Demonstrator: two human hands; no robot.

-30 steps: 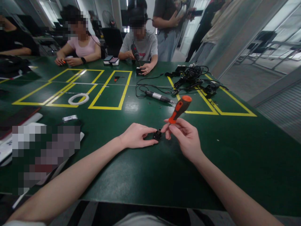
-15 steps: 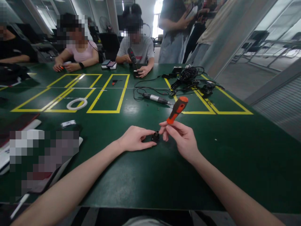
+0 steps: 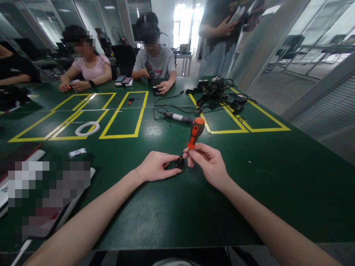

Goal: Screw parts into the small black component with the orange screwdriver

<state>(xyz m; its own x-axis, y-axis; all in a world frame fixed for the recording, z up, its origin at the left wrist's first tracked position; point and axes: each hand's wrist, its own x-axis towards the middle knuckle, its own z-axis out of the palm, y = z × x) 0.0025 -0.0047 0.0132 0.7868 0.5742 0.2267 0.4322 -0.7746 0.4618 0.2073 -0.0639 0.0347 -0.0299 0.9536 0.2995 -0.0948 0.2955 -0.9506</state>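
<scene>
My left hand [image 3: 156,166] rests on the green table and pinches a small black part [image 3: 180,163] between thumb and forefinger. The part looks round with a narrow upright top; its exact kind is too small to make out. Just to its right, my right hand [image 3: 209,162] grips a screwdriver [image 3: 196,133] with an orange and black handle, low near the collar. The handle leans up and slightly right, while the shaft is mostly hidden by my fingers. Its lower end points toward the black part, and I cannot tell whether they touch.
An electric screwdriver [image 3: 179,117] with a cord lies beyond my hands, near a tangle of black cables [image 3: 217,92]. A white ring [image 3: 87,128] lies on the left. Across the green table [image 3: 277,166], a person [image 3: 155,62] holds a power tool.
The screwdriver has become more upright, its handle swinging left, and my right hand has shifted slightly left. My left hand still holds the black part. The whole view has shifted a little.
</scene>
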